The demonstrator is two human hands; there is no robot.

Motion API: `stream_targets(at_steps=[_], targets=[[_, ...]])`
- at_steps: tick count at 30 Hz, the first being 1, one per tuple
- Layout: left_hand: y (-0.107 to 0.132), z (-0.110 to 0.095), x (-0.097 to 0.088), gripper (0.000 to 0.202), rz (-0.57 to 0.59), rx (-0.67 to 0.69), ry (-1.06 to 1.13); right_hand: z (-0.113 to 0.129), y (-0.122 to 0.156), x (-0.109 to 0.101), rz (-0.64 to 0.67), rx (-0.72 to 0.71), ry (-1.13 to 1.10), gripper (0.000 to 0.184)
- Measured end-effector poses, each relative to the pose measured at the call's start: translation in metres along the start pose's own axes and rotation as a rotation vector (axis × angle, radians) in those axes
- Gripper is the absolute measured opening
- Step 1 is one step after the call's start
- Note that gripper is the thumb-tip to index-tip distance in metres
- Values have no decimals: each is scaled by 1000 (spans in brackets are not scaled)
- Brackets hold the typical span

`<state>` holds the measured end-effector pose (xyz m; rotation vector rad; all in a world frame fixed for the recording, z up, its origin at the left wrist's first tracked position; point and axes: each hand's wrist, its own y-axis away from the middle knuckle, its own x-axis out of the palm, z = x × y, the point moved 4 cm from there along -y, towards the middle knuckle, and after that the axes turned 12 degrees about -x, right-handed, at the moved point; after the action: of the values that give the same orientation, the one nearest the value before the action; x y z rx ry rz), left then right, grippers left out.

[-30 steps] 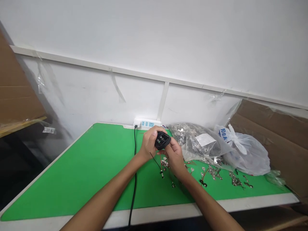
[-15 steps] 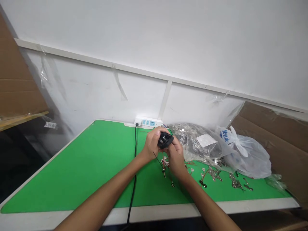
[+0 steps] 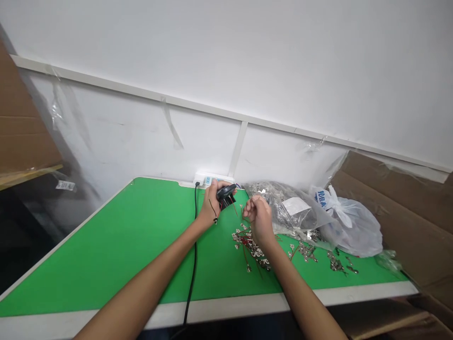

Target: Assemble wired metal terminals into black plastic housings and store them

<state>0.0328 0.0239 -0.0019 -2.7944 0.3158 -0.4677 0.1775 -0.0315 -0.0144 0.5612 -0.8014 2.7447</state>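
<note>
Over the green mat's (image 3: 141,245) far part, the left hand (image 3: 209,208) grips the black housing (image 3: 226,191), long axis slanting toward the far right! Just right, the right hand (image 3: 260,218) curls, holding what I can't tell

Case (image 3: 226,191) in left grip (image 3: 211,202): black. Wires (image 3: 234,206) beside it: red, black. Bench (image 3: 134,250) beneath: green, white edge. White bag (image 3: 356,229), far right of this grip: blue lettering.
</note>
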Motion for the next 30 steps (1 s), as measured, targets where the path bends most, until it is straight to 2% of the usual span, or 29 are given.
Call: stream_targets(at_steps=[5,10,14,19,28,30], targets=[[-2,1,3,75,-21,-108,158,10,1,8,210,23,-273,32],[-1,8,7,75,15,-141,145,12,3,9,290,-55,-249,33],[1,13,11,76,75,-180,108,11,4,11,305,-72,-225,39],[3,11,15,78,95,-171,63,10,6,13,316,-56,-208,46],[5,11,14,79,103,-141,-4,10,8,12,322,-68,-154,45],[5,14,15,78,130,-197,14,9,8,11,327,-68,-107,43]])
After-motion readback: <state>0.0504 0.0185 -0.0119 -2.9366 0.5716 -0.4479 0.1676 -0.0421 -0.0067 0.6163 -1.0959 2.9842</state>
